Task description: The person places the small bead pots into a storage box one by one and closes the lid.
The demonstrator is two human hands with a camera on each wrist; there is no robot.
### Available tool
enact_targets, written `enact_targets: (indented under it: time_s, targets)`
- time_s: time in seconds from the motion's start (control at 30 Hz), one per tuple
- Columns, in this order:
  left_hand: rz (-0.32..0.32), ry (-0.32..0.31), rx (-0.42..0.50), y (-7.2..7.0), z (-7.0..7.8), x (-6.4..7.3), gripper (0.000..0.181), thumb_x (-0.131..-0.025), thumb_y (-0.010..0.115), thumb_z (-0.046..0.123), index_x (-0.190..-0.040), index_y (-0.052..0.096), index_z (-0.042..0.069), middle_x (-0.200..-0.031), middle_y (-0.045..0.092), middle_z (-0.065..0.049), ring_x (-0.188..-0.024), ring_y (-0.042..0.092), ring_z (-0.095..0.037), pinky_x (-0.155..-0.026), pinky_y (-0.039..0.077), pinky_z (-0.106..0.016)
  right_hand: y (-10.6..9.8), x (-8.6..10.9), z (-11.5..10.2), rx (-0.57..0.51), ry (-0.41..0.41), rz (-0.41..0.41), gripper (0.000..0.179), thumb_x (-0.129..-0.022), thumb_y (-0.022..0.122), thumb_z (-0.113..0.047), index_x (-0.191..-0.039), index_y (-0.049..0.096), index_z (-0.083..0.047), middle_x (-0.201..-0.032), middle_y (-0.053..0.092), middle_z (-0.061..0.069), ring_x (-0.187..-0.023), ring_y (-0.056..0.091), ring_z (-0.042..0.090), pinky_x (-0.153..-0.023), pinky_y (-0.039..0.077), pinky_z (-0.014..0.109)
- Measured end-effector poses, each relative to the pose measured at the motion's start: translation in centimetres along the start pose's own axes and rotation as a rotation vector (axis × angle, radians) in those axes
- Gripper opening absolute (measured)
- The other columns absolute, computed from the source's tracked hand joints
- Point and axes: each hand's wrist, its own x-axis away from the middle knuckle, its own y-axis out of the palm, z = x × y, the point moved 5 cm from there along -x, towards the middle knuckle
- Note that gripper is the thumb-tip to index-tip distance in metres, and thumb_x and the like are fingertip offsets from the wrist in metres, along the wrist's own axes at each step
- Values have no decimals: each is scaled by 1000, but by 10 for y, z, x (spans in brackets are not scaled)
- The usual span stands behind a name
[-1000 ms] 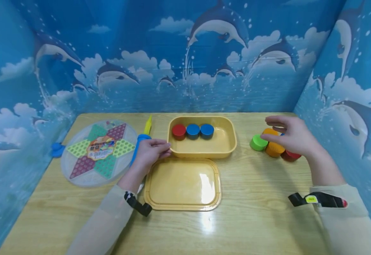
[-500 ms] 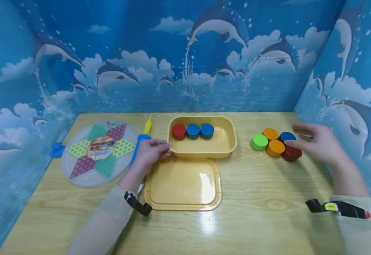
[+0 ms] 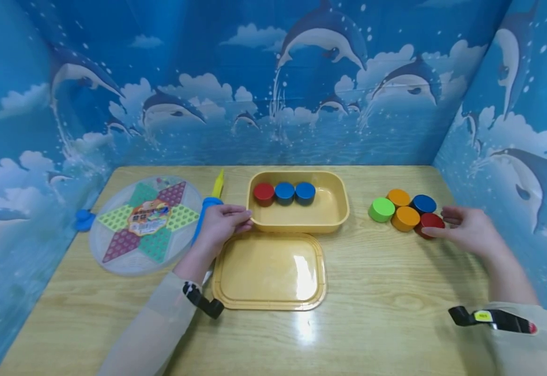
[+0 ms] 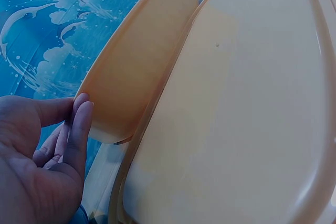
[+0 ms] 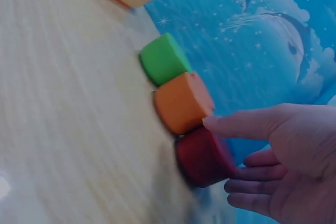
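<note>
My left hand (image 3: 222, 223) pinches the near-left corner of a yellow plastic box (image 3: 339, 211), seen also from its outside in the left wrist view. Inside the box stand a red cylinder (image 3: 263, 194) and two blue cylinders (image 3: 285, 192). At the right, my right hand (image 3: 473, 230) has its thumb and fingers on opposite sides of a short dark red cylinder (image 5: 202, 161). The cylinder still rests on the table. Touching or close to it are two orange cylinders (image 3: 405, 218), a blue cylinder (image 3: 423, 203) and a green cylinder (image 3: 381, 209).
A flat yellow lid (image 3: 269, 271) lies in front of the box. To the left is a round Chinese checkers board (image 3: 149, 224). A yellow-and-blue tool (image 3: 218, 185) lies partly behind my left hand. A small blue object (image 3: 85, 220) sits at the table's left edge.
My right hand moved right across the loose cylinders, then came down around the dark red one. The left hand, box and cylinders have stayed in place.
</note>
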Motion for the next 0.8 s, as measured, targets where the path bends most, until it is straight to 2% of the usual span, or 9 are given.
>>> enact_targets:
  time_s: [0.1, 0.23, 0.53, 0.57, 0.67, 0.8]
  targets:
    - [7, 0, -2, 0, 1, 1, 27, -100, 75, 8, -124, 71, -4, -105, 75, -21, -86, 78, -23, -80, 67, -35, 8, -1, 3, -12, 21, 9, 104, -93, 79, -56, -152, 36, 19, -143, 47, 45, -126, 51, 58, -100, 51, 68]
    - [4, -4, -1, 0, 0, 1, 27, -100, 75, 7, -124, 71, -4, -106, 75, -21, -86, 78, -23, -80, 67, -35, 14, -1, 5, -19, 29, 58, 99, -94, 79, -54, -149, 41, 19, -139, 51, 44, -119, 55, 54, -94, 56, 61]
    - [14, -6, -13, 1, 0, 1, 26, -100, 75, 7, -123, 71, -3, -106, 75, -20, -87, 78, -24, -80, 67, -35, 16, 2, 6, -39, 31, 95, 93, -95, 78, -52, -150, 44, 16, -140, 52, 42, -122, 53, 54, -94, 55, 61]
    - [15, -5, -13, 1, 1, 1, 26, -100, 75, 7, -123, 71, -3, -106, 75, -20, -87, 78, -24, -80, 67, -35, 15, 3, 6, -38, 32, 98, 92, -95, 78, -51, -150, 45, 15, -140, 52, 42, -122, 53, 54, -92, 56, 58]
    - [15, -4, -16, 1, 2, 2, 26, -100, 75, 7, -124, 71, -3, -106, 75, -20, -87, 78, -24, -80, 67, -35, 9, 6, 5, -26, 27, 116, 89, -96, 78, -50, -148, 47, 15, -139, 54, 41, -119, 54, 53, -81, 59, 39]
    - [11, -7, -16, 1, 3, 2, 27, -100, 75, 7, -125, 71, -3, -106, 75, -20, -87, 78, -24, -80, 67, -35, -2, 12, -4, -30, -5, 141, 86, -96, 78, -46, -147, 48, 16, -137, 56, 41, -118, 55, 53, -65, 50, 13]
